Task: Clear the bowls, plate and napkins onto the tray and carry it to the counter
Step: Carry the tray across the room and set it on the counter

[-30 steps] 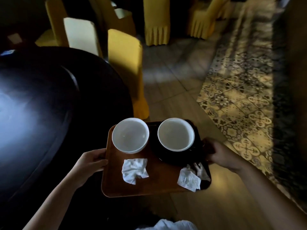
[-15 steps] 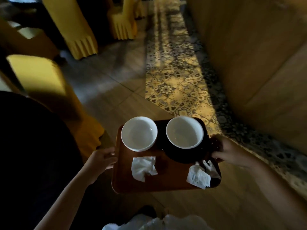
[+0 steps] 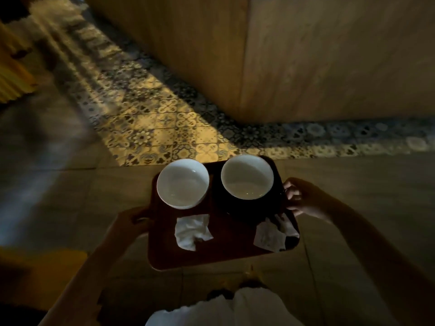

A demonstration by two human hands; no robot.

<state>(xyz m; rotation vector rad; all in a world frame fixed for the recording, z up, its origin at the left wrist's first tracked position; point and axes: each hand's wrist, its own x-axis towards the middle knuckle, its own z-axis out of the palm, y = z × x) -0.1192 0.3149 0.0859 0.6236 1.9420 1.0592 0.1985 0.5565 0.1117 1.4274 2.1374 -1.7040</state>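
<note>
I hold a brown wooden tray (image 3: 221, 255) level in front of me, above the floor. My left hand (image 3: 128, 223) grips its left edge and my right hand (image 3: 300, 196) grips its right edge. On the tray stand two white bowls: the left bowl (image 3: 183, 183) directly on the wood, the right bowl (image 3: 247, 176) on a dark plate (image 3: 237, 209). One crumpled white napkin (image 3: 191, 231) lies near the middle of the tray. A second napkin (image 3: 273, 235) lies at the right near corner.
A wooden panelled wall or counter front (image 3: 306, 55) rises ahead, with its corner just beyond the tray. Patterned floor tiles (image 3: 164, 128) run along its base. A yellow chair cover (image 3: 14, 83) shows at the far left. Plain floor tiles lie below me.
My view has swung right, away from the dark round table and yellow chairs, toward the wooden panelled front. The tray stays in both hands and its load has not shifted.
</note>
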